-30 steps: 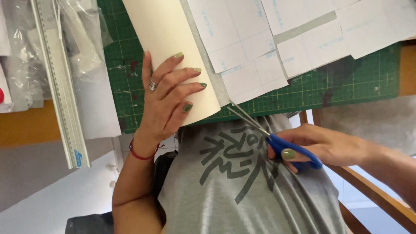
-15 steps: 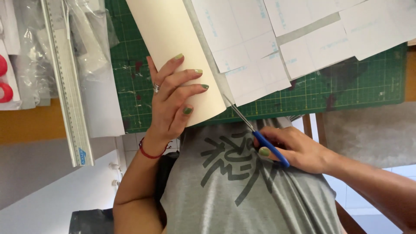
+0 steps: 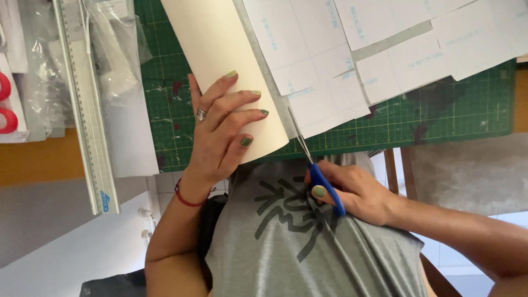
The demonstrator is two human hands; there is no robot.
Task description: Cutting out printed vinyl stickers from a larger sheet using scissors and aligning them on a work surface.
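My left hand (image 3: pixel 223 129), with a ring and a red bracelet, lies flat on a cream card sheet (image 3: pixel 220 49) and grips its near edge. My right hand (image 3: pixel 357 190) holds blue-handled scissors (image 3: pixel 319 179). Their blades point away from me into the near edge of the sheet, along the line where the cream card meets white printed paper (image 3: pixel 341 55) made of several taped rectangles. Both sheets lie on a green cutting mat (image 3: pixel 456 110).
A long metal ruler (image 3: pixel 88 115) lies along the left side, with clear plastic bags (image 3: pixel 110 60) beside it. Something red (image 3: pixel 6 104) shows at the far left edge. The wooden tabletop (image 3: pixel 38 157) and a wooden chair frame (image 3: pixel 399 165) are below.
My right hand has moved left and forward, and the scissor blades have gone further into the sheet. My left hand has kept its place on the cream card.
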